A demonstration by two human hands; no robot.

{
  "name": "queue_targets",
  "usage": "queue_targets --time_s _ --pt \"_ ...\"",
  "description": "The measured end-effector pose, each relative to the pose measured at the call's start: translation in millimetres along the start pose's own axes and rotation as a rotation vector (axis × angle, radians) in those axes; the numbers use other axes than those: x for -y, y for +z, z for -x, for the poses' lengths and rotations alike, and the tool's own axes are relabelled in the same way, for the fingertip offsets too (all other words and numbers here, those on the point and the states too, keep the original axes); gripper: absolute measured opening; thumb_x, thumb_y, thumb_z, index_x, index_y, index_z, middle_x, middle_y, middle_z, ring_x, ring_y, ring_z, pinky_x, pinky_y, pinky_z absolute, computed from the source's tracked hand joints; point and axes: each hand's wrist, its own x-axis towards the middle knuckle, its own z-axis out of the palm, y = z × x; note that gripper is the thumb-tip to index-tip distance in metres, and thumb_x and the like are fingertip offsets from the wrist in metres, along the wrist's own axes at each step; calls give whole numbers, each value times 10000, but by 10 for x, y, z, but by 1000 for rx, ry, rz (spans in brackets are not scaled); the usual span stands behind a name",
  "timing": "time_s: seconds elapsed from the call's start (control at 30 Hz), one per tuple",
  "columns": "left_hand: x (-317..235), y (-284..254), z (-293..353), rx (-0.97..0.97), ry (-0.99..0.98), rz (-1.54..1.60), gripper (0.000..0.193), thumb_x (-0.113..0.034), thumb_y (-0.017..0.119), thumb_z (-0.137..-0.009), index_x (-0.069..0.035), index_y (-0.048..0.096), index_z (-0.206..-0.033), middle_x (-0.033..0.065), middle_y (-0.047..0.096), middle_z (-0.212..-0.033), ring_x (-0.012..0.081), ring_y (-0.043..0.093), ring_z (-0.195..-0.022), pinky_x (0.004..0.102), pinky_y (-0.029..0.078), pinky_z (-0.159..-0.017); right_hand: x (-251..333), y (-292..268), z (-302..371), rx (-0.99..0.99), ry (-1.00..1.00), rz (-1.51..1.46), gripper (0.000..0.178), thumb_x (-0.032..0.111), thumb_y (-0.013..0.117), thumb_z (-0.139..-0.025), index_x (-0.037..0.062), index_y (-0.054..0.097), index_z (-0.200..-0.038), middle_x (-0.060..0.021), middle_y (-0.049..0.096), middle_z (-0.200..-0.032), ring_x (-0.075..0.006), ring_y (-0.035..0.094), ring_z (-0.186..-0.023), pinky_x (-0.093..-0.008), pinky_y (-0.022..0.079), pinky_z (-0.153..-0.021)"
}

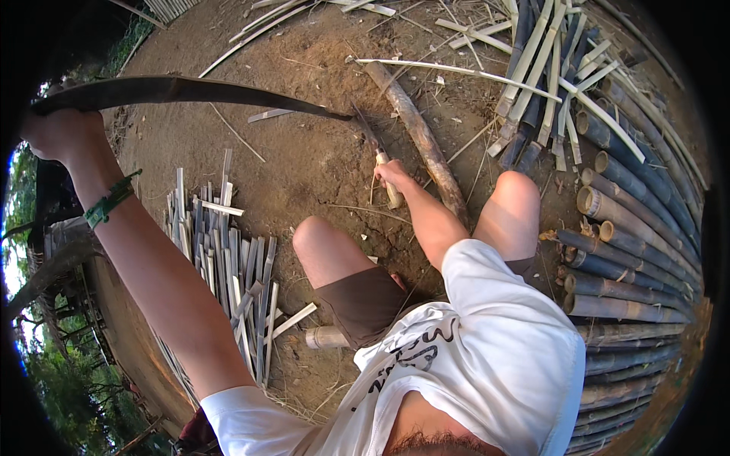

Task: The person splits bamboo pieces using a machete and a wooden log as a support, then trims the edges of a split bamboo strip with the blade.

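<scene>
We have the left hand (67, 135) up at the far left, fingers curled closed around the near end of a dark bamboo strip (175, 89); part of that grip sinks into the dark rim, so we can't tell exactly how each finger sits. Strip runs off the ground, bowed across the view, wide near the fist and narrowing to a tip over the dirt, just beside the knife (369, 137). Can't tell if tip and blade touch. Right hand (393, 173) is out front between our knees, fingers wrapped fully round the knife's pale handle, butt sticking out below the fist, blade angled up and away. Log (420, 137) lies on the bare ground (304, 163) just right of the knife, slanting back toward the right knee (517, 199). Green band (112, 199) on our left wrist. Heap of split strips (262, 296) left of the left knee (323, 242); second pile, pale and dark strips (544, 76), upper right. Bamboo poles (623, 308) are stacked down the right side, cut ends facing us. Short bamboo piece (325, 337) pokes out by the brown shorts (363, 304).
</scene>
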Motion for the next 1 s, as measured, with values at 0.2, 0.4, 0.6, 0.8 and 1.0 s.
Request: queue_targets --time_s 0.2,0.4,0.6,0.8,1.0 --pt "11 -383 -100 41 -59 21 528 -554 480 -957 -31 439 -1016 147 533 -837 285 551 -734 448 535 -711 239 411 386 -75 -120 -89 185 120 685 -668 -43 607 -710 -117 613 -637 -217 584 -517 -391 460 -496" --pt "-280 -512 286 150 -117 158 654 -738 543 -882 -87 487 -892 35 375 -674 163 347 -613 304 328 -566 507 447 1383 -87 -450 171 212 187 682 -715 19 567 -656 -74 588 -583 -207 558 -489 -391 441 -486" --pt "-455 -822 567 338 -116 346 713 -841 669 -700 -154 593 -878 -1 377 -680 148 335 -635 284 255 -591 1001 320 2267 -119 -840 285 259 231 679 -695 19 532 -671 -167 576 -591 -337 605 -575 -475 445 -564" --pt "-881 -655 1067 -149 -18 6 741 -696 482 -959 21 494 -1148 103 526 -812 217 553 -755 373 522 -738 1067 217 2557 -87 -882 424 216 211 654 -708 15 568 -734 -198 589 -609 -398 622 -614 -489 476 -608" --pt "-935 -658 1125 -176 -34 -45 603 -627 400 -1017 -33 502 -987 70 471 -790 192 479 -697 345 465 -669 1178 412 2728 -22 -1050 363 183 208 644 -720 29 613 -747 -184 629 -636 -377 652 -626 -471 494 -600"
